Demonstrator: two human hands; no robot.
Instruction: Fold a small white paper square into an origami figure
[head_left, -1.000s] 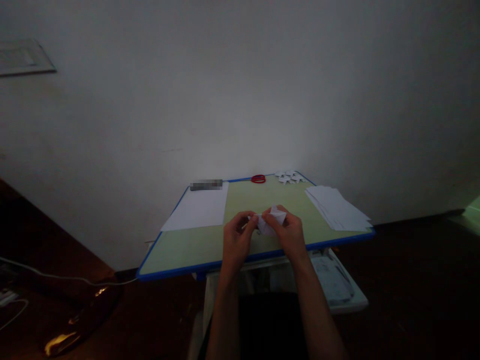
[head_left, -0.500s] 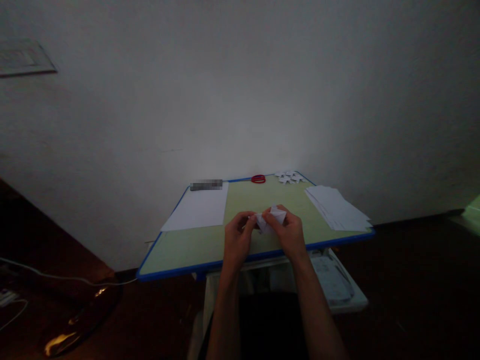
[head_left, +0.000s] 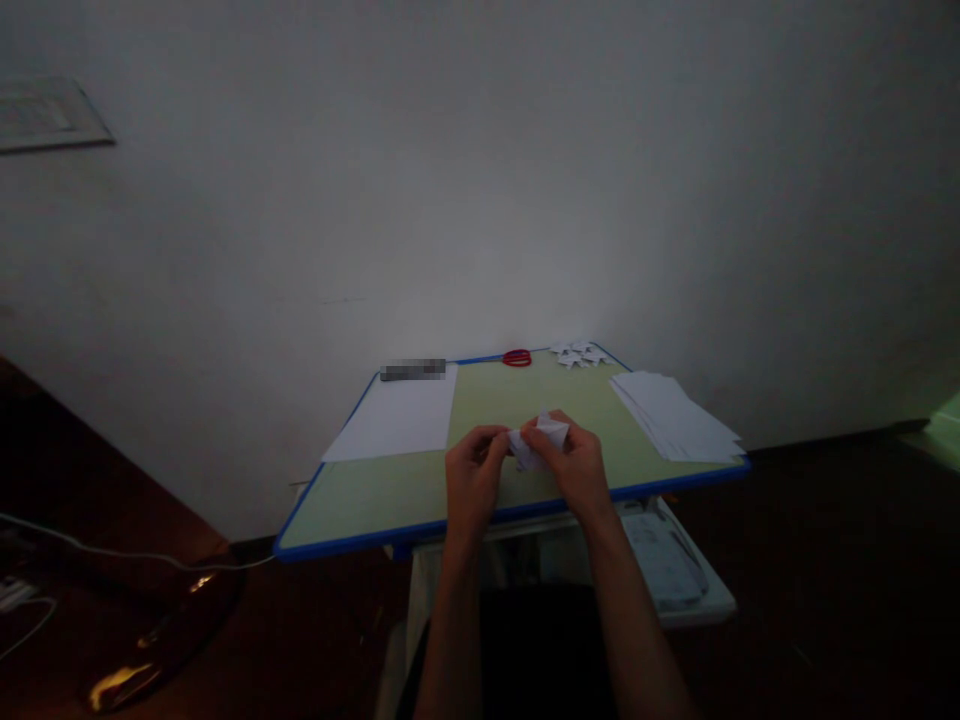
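Both my hands hold a small folded piece of white paper (head_left: 538, 440) just above the near middle of a green table with a blue rim (head_left: 352, 545). My left hand (head_left: 472, 480) pinches the paper's left end with thumb and fingers closed. My right hand (head_left: 574, 465) grips its right side, fingers curled round it. Part of the paper is hidden behind my fingers.
A single white sheet (head_left: 397, 418) lies at the table's left, a stack of white sheets (head_left: 675, 420) at its right. Red scissors (head_left: 516, 357) and several small folded paper pieces (head_left: 577, 353) sit at the far edge by the wall. A cable (head_left: 112, 555) runs over the dark floor at left.
My hands have shifted slightly on the folded paper, the left fingers closing in a bit. Nothing else on the table has moved.
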